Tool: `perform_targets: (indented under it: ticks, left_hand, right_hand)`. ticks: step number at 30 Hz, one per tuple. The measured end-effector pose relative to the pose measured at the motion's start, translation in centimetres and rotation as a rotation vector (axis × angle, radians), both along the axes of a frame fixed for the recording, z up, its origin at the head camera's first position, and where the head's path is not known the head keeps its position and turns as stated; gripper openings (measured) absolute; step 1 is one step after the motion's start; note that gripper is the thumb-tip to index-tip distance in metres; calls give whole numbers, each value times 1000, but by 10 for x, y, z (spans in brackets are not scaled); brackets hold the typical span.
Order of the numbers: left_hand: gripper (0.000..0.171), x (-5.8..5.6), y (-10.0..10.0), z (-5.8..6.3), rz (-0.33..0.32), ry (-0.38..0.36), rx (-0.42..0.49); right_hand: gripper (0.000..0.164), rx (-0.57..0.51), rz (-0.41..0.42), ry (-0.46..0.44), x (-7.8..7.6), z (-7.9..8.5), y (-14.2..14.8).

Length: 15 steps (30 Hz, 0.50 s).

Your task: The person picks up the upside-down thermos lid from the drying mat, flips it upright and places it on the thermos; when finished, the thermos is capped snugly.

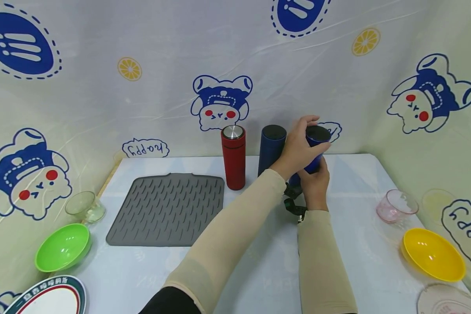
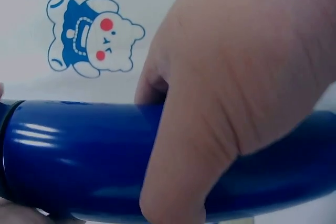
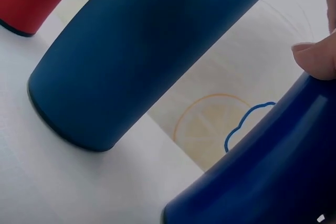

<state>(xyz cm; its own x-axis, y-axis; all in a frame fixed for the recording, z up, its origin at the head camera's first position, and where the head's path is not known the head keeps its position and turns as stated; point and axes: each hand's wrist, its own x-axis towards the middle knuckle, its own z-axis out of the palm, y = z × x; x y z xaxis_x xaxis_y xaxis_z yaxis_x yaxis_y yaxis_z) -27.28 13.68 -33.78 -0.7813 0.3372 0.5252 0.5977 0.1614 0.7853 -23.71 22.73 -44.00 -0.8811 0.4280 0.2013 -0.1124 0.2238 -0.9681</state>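
A glossy blue vacuum flask [image 1: 313,165] with a black top [image 1: 318,132] is between both hands at the back of the table. My left hand [image 1: 298,147] grips it around the upper end, thumb across the near side. Lower down, my right hand [image 1: 316,183] holds the body; its thumb [image 3: 317,61] lies on the blue wall in the right wrist view. Whether the flask's base touches the table is hidden. Just left stands a matte dark blue flask [image 1: 271,148], upright and partly behind the left hand. Farther left is an upright red flask [image 1: 234,162] with a silver lid.
A grey ridged mat [image 1: 168,213] lies left of centre. At the left edge are a clear glass [image 1: 85,207], a green bowl [image 1: 63,248] and a plate [image 1: 59,298]. A pink glass [image 1: 396,207], yellow bowl [image 1: 433,255] and pale round item [image 1: 449,301] line the right.
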Motion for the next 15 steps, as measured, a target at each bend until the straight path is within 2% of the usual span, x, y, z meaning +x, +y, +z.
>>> perform_targets:
  ticks: [3,8,10,12,15]
  left_hand:
    - [71,1,0,0,-17,-35,4]
    - [81,3,4,1,88,-66,-30]
    - [79,2,4,1,99,-57,-40]
    - [75,1,2,2,75,-47,-42]
    - [70,-1,-2,3,-12,-40,-9]
  right_hand:
    - [72,12,-4,-20,0,1,0]
    - [71,-3,-5,-52,0,1,0]
    - [69,-26,-3,-41,0,0,0]
    - [68,-44,4,-11,-1,-1,0]
    - [69,-27,2,20,-1,-2,1]
